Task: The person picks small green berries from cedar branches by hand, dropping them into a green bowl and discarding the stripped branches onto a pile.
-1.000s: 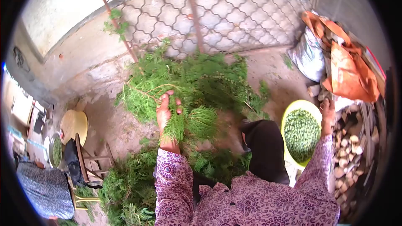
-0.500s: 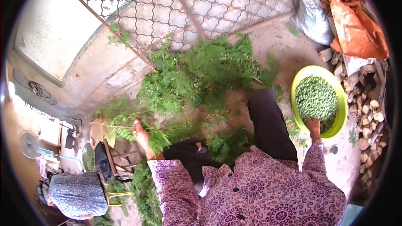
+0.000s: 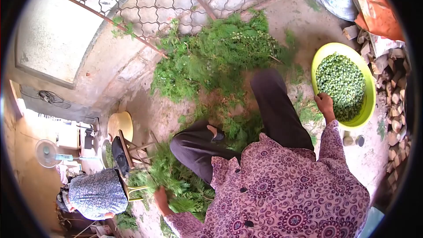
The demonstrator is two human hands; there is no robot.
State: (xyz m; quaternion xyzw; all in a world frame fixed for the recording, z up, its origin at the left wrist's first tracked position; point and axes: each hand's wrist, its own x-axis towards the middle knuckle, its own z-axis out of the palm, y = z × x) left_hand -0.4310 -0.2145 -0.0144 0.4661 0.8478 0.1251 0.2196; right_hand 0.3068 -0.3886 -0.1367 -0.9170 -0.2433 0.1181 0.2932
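My left hand (image 3: 162,200) is low on the left, its fingers closed around the stem of a feathery green branch (image 3: 169,172). That branch lies against a heap of similar foliage beside my bent knee, and the leaves partly cover my fingers. Over the left rim of a yellow-green basin (image 3: 370,108) is my right hand (image 3: 325,105), fingers curled together; what they hold, if anything, is hidden. Many small round green berries or buds (image 3: 341,83) fill much of the basin. In front of my knees spreads a large pile of leafy branches (image 3: 216,57).
A metal lattice gate (image 3: 211,15) stands beyond the pile. Stacked firewood (image 3: 394,123) and an orange bag (image 3: 374,9) line the right side. At left are a wooden stool (image 3: 128,150), a fan (image 3: 47,153) and another person (image 3: 97,194) bending over. Two small containers (image 3: 354,141) sit near the basin.
My left hand has moved down and back with the branch, to the heap at my left side. My right hand has come from inside the basin to its left rim. The view has shifted.
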